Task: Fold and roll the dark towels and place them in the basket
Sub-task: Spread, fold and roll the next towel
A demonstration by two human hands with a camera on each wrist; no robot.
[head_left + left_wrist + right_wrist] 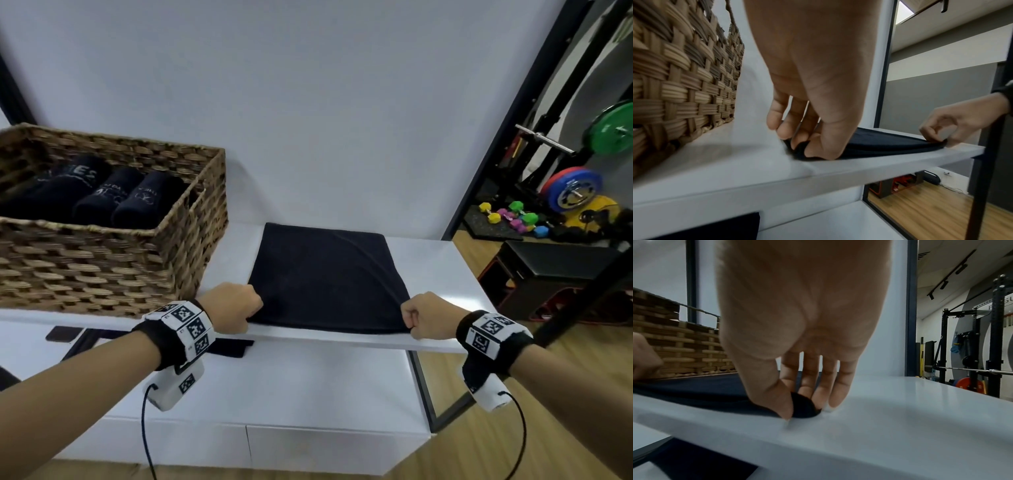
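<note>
A dark towel (325,277) lies folded flat on the white shelf (445,270), to the right of the wicker basket (102,270). My left hand (239,306) pinches its near left corner (797,148) between thumb and fingers. My right hand (419,317) pinches the near right corner (803,405) the same way, at the shelf's front edge. Three rolled dark towels (113,200) with pale lettering lie side by side inside the basket.
Another dark cloth (227,347) lies on the lower white surface under the shelf. A black metal frame post (421,387) stands at the right. Gym gear, a black box (555,274) and coloured weights (513,219) fill the floor to the right.
</note>
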